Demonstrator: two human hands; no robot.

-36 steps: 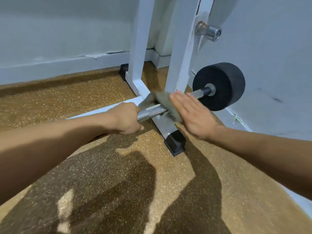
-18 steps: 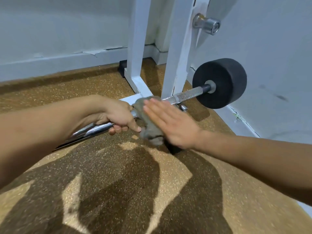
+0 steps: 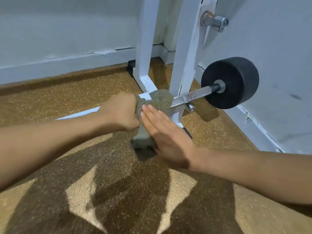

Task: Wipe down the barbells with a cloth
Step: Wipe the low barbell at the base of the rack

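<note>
A barbell's knurled steel bar [image 3: 194, 96] runs up and right to a thick black weight [image 3: 236, 78]. A grey-green cloth [image 3: 160, 102] is draped over the bar and hangs down in front of it. My left hand [image 3: 120, 114] is a closed fist around the bar and the cloth's left edge. My right hand [image 3: 165, 135] lies flat, fingers straight and together, pressed against the hanging cloth from the right. The bar's part under the cloth and fist is hidden.
A white metal rack [image 3: 145, 48] with two uprights and floor rails stands just behind the bar, with a chrome peg [image 3: 217, 21] up high. Pale walls meet in the corner behind. The floor [image 3: 118, 200] is speckled brown rubber with my shadows on it.
My left hand has slid right along the bar and now meets the cloth. The cloth and my flat right hand have moved slightly up the bar toward the weight.
</note>
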